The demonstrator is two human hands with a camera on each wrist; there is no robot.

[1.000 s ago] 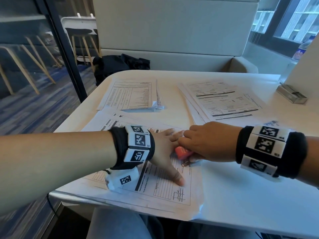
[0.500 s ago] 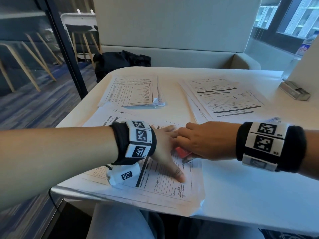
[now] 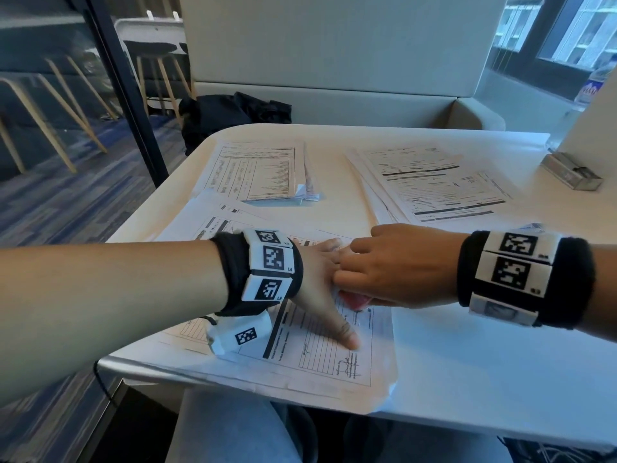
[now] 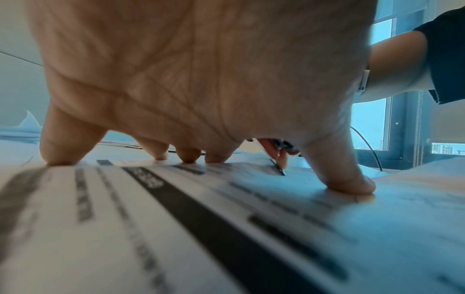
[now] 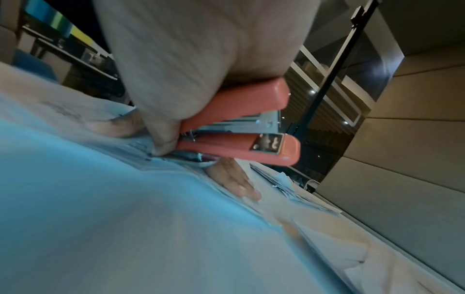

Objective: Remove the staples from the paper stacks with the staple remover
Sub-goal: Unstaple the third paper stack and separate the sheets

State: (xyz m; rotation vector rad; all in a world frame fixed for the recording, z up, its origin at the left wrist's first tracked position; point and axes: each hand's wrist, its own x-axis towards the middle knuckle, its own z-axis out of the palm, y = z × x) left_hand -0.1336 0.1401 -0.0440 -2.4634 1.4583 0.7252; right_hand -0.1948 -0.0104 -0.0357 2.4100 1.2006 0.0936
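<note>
A stack of printed forms [image 3: 334,359] lies at the table's near edge. My left hand [image 3: 320,282] is spread flat on it, thumb [image 3: 347,339] and fingertips [image 4: 186,157] pressing the top sheet [image 4: 176,208]. My right hand [image 3: 394,265] reaches in from the right and grips a small red stapler with a metal remover tip [image 3: 357,300] [image 5: 241,127]. Its metal tip [image 5: 191,156] is down on the paper next to my left fingers. In the left wrist view the thin tip [image 4: 278,169] touches the sheet. The staple itself is not clearly visible.
Two more paper stacks lie further back, one at the centre left [image 3: 257,172], one at the right [image 3: 440,182]. A small metal box [image 3: 572,175] sits at the far right. The white table [image 3: 484,379] ends just before my lap. A black bag [image 3: 233,118] lies on the bench behind.
My right hand has slid a little left and lower over the red tool, so less of it shows. My left hand stays pressed on the stack.
</note>
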